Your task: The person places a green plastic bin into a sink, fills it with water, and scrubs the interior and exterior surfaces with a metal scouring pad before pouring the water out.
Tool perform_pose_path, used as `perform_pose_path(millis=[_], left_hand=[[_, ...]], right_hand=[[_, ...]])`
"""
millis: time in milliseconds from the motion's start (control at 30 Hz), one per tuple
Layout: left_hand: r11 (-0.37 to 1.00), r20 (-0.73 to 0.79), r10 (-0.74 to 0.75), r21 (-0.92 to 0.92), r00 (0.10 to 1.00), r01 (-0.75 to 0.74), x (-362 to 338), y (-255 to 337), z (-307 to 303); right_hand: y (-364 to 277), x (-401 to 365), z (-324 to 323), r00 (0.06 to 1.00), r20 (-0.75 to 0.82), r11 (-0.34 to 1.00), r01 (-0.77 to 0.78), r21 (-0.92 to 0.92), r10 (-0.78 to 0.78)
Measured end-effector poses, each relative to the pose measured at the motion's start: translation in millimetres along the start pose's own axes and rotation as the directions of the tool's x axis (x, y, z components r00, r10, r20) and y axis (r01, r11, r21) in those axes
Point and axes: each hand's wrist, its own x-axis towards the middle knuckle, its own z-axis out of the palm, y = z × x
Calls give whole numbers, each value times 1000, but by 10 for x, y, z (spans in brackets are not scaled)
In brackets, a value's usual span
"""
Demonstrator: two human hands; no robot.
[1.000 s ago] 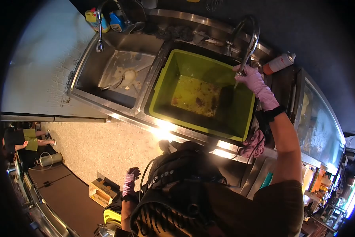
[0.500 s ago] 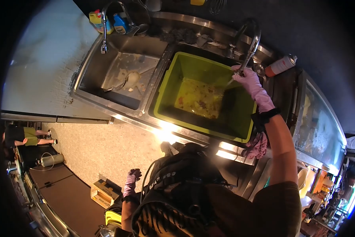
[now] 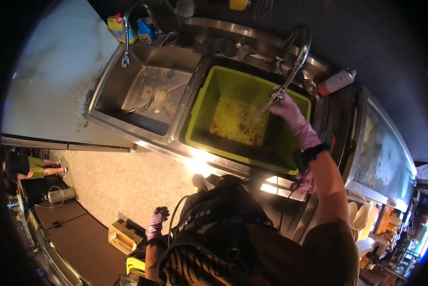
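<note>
My right hand (image 3: 288, 112), in a pink glove, is closed round the end of the right faucet (image 3: 276, 94) above the green tub (image 3: 193, 117). Water runs from its nozzle into the tub, where murky yellowish water holds bits of debris. My left hand (image 3: 159, 220), also gloved, hangs low beside my body over the floor; its fingers are bent and partly dark, and I cannot make out whether they hold anything. The tub sits in the right sink basin.
In the left basin (image 3: 114, 97) lies a round ladle-like utensil (image 3: 159, 98). A second faucet (image 3: 126, 59), yellow and blue bottles (image 3: 146, 31) and a spray can (image 3: 337, 82) stand behind. A cardboard box (image 3: 123, 237) and another person (image 3: 17, 166) are at the lower left.
My right hand has pulled the faucet end a little left and down over the tub, and the water stream has shifted with it. My left hand has barely moved.
</note>
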Motion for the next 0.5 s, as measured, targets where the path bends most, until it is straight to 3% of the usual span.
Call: perform_pose_path(millis=[133,233,267,367,433,500], left_hand=[[998,57,-35,-46,998,37,-24,33,2],[1000,63,-24,-3,998,24,140,-9,-64],[999,40,-44,-10,998,44,124,55,-39],[999,25,-9,-31,1000,10,88,161,12],[999,41,-1,-44,999,2,92,173,31],[999,25,16,-49,1000,-15,2,167,77]], right_hand=[[535,49,199,931,-140,888,-264,376,336],[666,310,305,947,197,725,-320,610,252],[577,303,365,956,129,767,-290,572,264],[616,314,237,903,35,846,-415,334,429],[707,371,63,970,-126,974,-219,-64,210],[933,447,-203,983,-173,883,-25,-468,-64]])
